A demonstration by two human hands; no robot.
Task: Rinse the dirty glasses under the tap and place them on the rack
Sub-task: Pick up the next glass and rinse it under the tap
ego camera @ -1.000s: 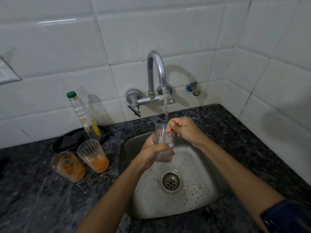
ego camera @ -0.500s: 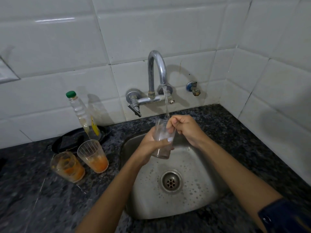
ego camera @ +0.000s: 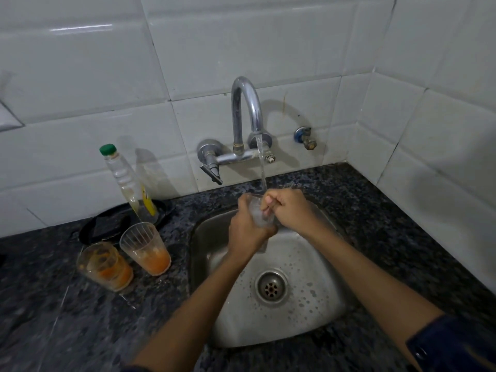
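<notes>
Over the steel sink [ego camera: 316, 312], my left hand [ego camera: 248, 232] is wrapped around a clear glass [ego camera: 256, 214] held under the running tap [ego camera: 248, 103]. Water streams into the glass. My right hand [ego camera: 288, 209] is curled at the rim with fingers reaching inside the glass. Two dirty glasses with orange residue stand on the counter left of the sink: one taller [ego camera: 146, 248], one shorter [ego camera: 104, 265]. No rack is in view.
A clear bottle with a green cap [ego camera: 126, 181] stands on a black round tray [ego camera: 112, 224] by the wall. Dark speckled granite counter [ego camera: 67, 318] surrounds the sink. White tiled walls meet in a corner at right. A small valve [ego camera: 304, 136] sticks out of the wall.
The glass has risen closer to the spout and is now more covered by my left hand. My right fingers have pushed deeper into it.
</notes>
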